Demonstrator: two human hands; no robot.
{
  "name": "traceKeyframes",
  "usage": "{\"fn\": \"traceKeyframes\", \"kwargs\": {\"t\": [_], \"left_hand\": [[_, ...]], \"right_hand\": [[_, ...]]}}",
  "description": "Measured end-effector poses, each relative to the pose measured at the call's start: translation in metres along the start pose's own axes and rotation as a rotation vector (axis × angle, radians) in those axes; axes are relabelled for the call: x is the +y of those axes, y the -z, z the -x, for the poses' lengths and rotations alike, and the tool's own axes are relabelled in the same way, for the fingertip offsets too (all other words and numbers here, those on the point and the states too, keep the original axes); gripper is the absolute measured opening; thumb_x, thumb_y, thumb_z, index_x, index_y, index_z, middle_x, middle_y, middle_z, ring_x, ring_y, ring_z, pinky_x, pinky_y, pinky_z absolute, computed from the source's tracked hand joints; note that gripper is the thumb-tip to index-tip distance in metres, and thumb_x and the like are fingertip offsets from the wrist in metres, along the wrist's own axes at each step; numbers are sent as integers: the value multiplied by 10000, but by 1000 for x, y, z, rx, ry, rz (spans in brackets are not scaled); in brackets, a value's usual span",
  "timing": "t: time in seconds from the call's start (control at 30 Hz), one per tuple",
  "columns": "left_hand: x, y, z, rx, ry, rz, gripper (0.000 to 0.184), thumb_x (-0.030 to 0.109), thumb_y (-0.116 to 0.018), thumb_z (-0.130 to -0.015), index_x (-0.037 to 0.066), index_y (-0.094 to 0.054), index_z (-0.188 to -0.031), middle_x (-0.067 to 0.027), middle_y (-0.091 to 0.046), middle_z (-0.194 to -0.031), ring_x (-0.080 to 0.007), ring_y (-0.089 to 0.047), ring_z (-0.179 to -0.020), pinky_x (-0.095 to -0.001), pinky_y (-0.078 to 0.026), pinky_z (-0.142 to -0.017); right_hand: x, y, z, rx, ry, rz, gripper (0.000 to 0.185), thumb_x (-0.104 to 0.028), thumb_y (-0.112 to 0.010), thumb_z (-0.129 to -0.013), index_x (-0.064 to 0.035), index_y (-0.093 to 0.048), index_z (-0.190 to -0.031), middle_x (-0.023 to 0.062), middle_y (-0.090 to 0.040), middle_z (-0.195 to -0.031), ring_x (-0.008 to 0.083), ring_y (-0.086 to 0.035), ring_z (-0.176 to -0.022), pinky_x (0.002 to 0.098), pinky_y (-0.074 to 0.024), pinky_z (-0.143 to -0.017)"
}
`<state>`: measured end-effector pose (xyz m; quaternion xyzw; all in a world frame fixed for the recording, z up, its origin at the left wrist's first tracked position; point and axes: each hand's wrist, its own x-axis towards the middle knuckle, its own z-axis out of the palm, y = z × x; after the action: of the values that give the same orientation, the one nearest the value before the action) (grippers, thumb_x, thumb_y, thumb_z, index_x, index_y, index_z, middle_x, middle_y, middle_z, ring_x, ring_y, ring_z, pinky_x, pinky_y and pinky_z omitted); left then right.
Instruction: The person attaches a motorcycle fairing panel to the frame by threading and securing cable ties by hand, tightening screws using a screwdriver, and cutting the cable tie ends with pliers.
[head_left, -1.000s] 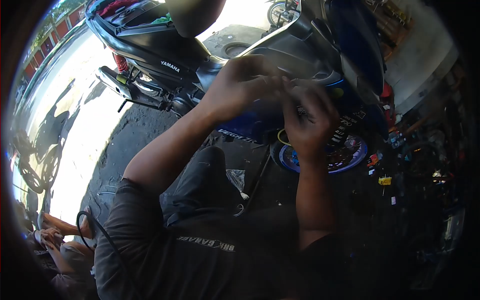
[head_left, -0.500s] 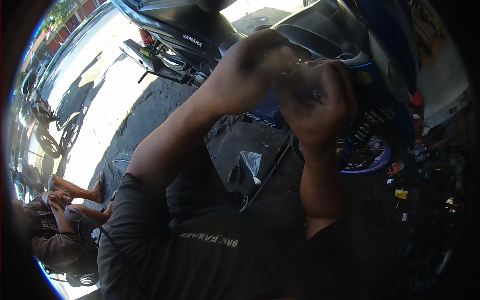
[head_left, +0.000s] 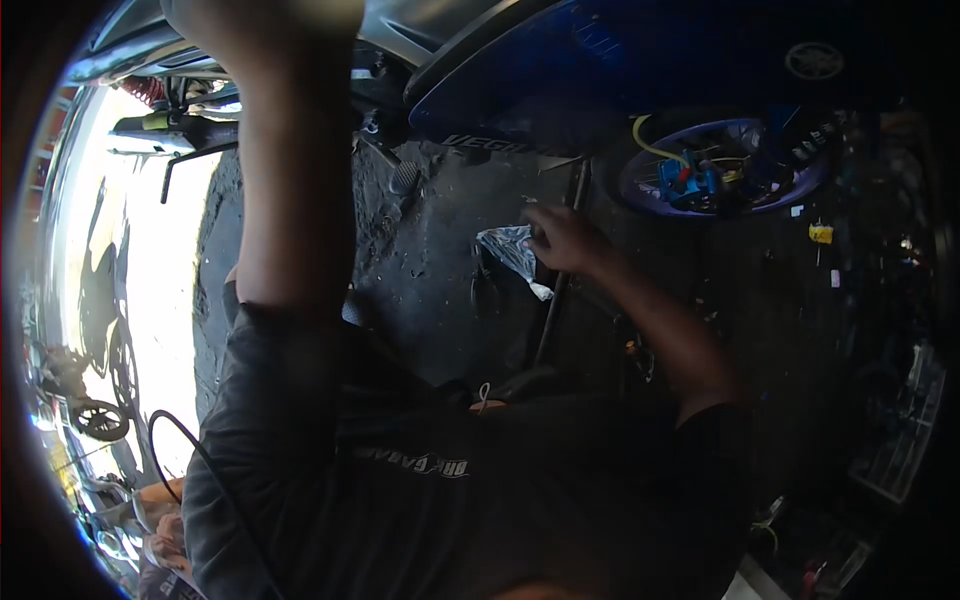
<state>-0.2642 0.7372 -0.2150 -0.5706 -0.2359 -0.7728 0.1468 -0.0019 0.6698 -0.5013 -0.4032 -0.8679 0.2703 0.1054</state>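
Note:
My right hand (head_left: pixel 562 240) reaches down low, its fingers curled at the upper right edge of a clear plastic bag (head_left: pixel 512 252). What lies inside the bag is too unclear to name. My left hand (head_left: pixel 262 28) is raised at the top edge of the view, over the motorbike side; blur and the frame edge hide its fingers. Beside my right hand stands a motorbike with a dark blue body panel (head_left: pixel 600 70), lettered VEGA along its lower edge.
A purple wheel rim (head_left: pixel 728 200) with a blue caliper (head_left: pixel 685 180) shows at right. A dark rod (head_left: pixel 553 310) slants across the floor below my right hand. At lower left, a person's hands (head_left: pixel 172 535) show. A yellow scrap (head_left: pixel 820 233) lies at far right.
Both hands were together up at the motorbike. My right hand has come away and down to the plastic bag; my left stays up high. The view has tilted downward.

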Motion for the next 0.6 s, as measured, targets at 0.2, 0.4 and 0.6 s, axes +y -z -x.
{"fn": "traceKeyframes", "kwargs": {"t": [0.2, 0.4, 0.6], "left_hand": [[64, 5, 148, -209, 67, 685, 193, 198, -753, -779, 53, -628, -798, -31, -539, -720, -193, -538, -632, -367, -435, -634], [114, 43, 205, -290, 186, 996, 203, 218, -780, -765, 72, -644, -802, -43, -569, -807, -219, -558, -760, -407, -434, -720], [113, 54, 254, -342, 833, 516, 337, 231, -789, -796, 73, -628, -1046, -92, -550, -1159, -332, -471, -1192, -452, -410, -958]], "right_hand": [[111, -251, 11, 101, -338, 353, 446, -287, -744, -839, -63, -635, -1209, 207, -689, -1081, 379, -683, -1014, 484, -534, -878], [45, -116, 11, 29, -814, -360, 422, -144, -701, -836, -55, -625, -1242, 83, -688, -985, 238, -661, -885, 380, -541, -787], [-86, 56, 65, 235, -895, -950, 475, -141, -735, -849, -1, -603, -1283, 90, -669, -1173, 166, -620, -1079, 330, -488, -947]]}}
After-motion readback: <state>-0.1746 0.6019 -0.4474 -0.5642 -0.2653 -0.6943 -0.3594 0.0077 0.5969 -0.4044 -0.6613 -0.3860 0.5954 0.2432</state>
